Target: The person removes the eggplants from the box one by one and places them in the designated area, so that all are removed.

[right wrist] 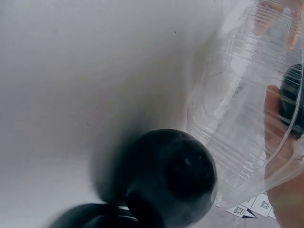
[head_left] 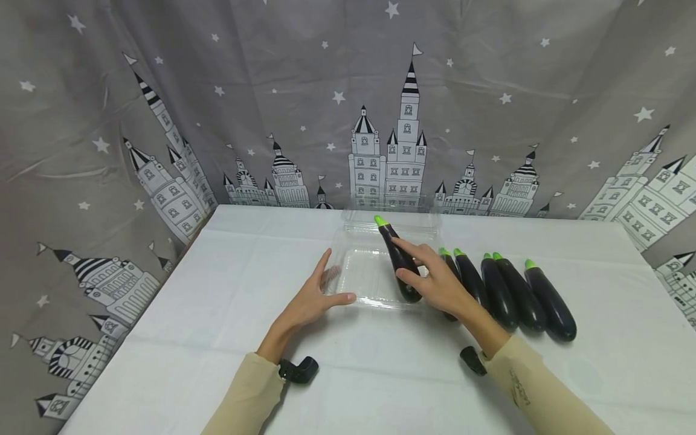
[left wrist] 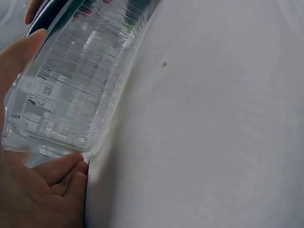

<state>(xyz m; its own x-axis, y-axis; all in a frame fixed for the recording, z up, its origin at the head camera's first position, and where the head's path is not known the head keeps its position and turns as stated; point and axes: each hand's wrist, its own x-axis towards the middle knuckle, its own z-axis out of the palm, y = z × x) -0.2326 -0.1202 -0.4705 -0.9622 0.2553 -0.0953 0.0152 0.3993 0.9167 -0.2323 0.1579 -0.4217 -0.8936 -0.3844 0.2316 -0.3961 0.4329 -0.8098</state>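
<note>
A clear plastic clamshell box lies with its lid folded back on the far side. My left hand spreads around its left front corner, thumb along the near wall and the other fingers at the left end. Over the box's right side, my right hand grips an eggplant from the right, its bright green stem end pointing away. Just right of the box, partly behind that hand, lies another eggplant, its rounded dark end large in the right wrist view.
Several more dark eggplants lie side by side to the right, green ends away from me. A white cloth covers the table. Behind it hangs a grey curtain printed with castles and stars.
</note>
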